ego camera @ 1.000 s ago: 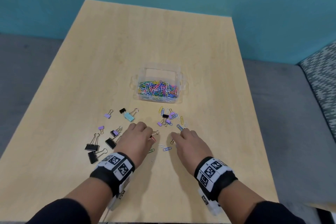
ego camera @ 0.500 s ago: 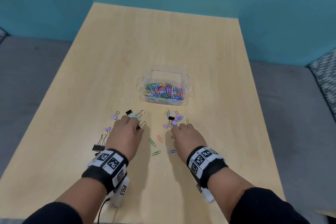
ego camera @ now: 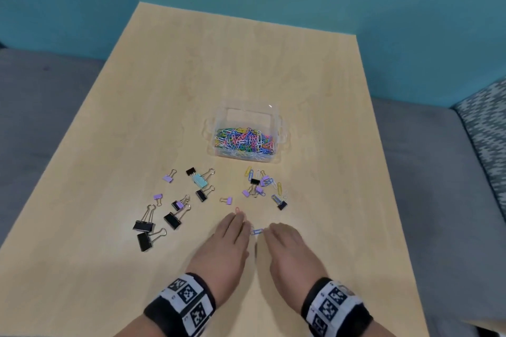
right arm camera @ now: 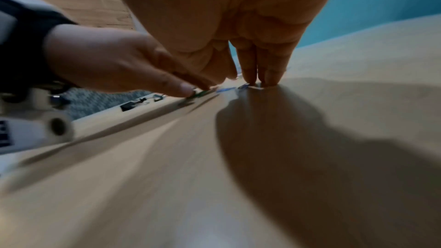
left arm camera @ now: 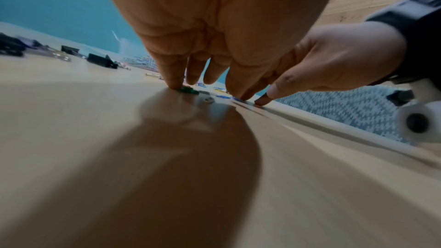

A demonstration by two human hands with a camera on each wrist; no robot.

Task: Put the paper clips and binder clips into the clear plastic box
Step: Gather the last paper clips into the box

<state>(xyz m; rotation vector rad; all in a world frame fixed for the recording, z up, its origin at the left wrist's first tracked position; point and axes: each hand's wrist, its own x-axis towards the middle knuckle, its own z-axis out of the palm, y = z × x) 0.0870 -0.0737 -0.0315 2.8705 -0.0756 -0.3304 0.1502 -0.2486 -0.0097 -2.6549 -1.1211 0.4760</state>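
head view showed both hands low on the table, side by side. the left hand had straight fingers pressing a green paper clip. the right hand had straight fingers down by a blue paper clip. neither hand held anything. the clear plastic box sat farther back, already holding many paper clips. binder clips lay to the left. this looked like the gathering step; next, the fingers would need to pinch the flat clips up and carry them to the box.

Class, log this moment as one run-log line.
left hand: presses green paper clip | right hand: fingertips on table | clear plastic box: part-filled
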